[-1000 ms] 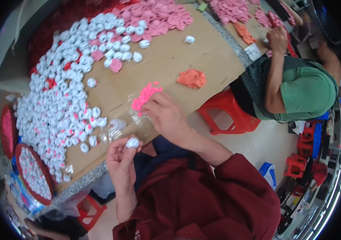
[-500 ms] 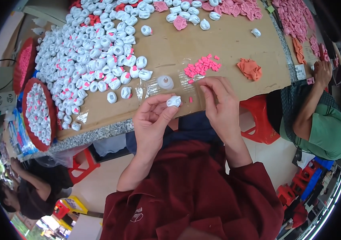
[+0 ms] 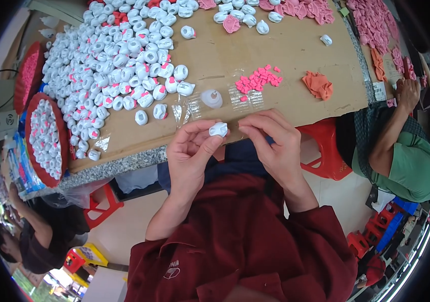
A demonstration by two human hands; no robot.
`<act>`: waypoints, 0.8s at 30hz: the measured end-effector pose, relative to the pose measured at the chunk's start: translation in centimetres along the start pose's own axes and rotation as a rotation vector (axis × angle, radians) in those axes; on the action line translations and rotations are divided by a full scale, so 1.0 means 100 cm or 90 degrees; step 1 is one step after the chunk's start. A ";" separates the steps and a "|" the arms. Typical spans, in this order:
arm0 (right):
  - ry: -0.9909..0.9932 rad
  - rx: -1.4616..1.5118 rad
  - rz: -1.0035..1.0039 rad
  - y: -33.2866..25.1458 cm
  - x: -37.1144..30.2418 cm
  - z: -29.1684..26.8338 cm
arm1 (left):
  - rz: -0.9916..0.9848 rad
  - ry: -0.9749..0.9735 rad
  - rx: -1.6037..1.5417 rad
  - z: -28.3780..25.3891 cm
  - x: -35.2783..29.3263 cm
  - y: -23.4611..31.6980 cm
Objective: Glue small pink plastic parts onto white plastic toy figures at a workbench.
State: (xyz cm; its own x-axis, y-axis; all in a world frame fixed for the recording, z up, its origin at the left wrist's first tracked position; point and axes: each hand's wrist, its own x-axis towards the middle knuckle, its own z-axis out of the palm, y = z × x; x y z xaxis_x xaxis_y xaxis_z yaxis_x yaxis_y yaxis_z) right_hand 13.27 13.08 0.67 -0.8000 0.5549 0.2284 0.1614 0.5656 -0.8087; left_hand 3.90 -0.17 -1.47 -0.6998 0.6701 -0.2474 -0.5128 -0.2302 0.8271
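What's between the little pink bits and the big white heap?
A rounded, translucent piece and patches of clear film, on the cardboard between the pink bits and the white heap, seen in the head view.

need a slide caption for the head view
Left hand holding a small white piece, right hand close by, with pink bits and a crumpled orange item on cardboard.

White piece [image 3: 218, 129]: the left hand [image 3: 188, 157] covers part of it from our view.
Right hand [image 3: 274, 145]: we cannot tell whether it pinches anything.
White heap [image 3: 119, 75]: cut off by the top edge; its overlapping pieces defeat our count.
Maroon shirt [image 3: 245, 236]: cut off by the lower edge.
Red stool [image 3: 324, 147]: we lose part of its seat behind the seated co-worker [image 3: 411, 161].
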 end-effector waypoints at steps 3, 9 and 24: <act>-0.028 0.205 0.083 -0.008 -0.001 -0.003 | -0.004 -0.001 -0.003 0.000 0.000 -0.001; -0.013 0.265 0.047 -0.002 0.004 0.001 | 0.028 -0.004 0.038 0.004 0.000 0.001; 0.036 -0.013 -0.105 -0.011 -0.005 0.011 | 0.073 -0.018 0.090 0.003 -0.002 -0.006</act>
State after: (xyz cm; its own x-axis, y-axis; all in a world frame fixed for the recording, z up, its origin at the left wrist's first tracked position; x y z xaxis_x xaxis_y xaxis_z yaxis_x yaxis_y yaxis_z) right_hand 12.90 11.50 0.88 -0.7824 0.4870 0.3881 0.0428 0.6638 -0.7467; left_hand 4.44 0.04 -1.75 -0.7347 0.6649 -0.1345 -0.3538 -0.2064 0.9123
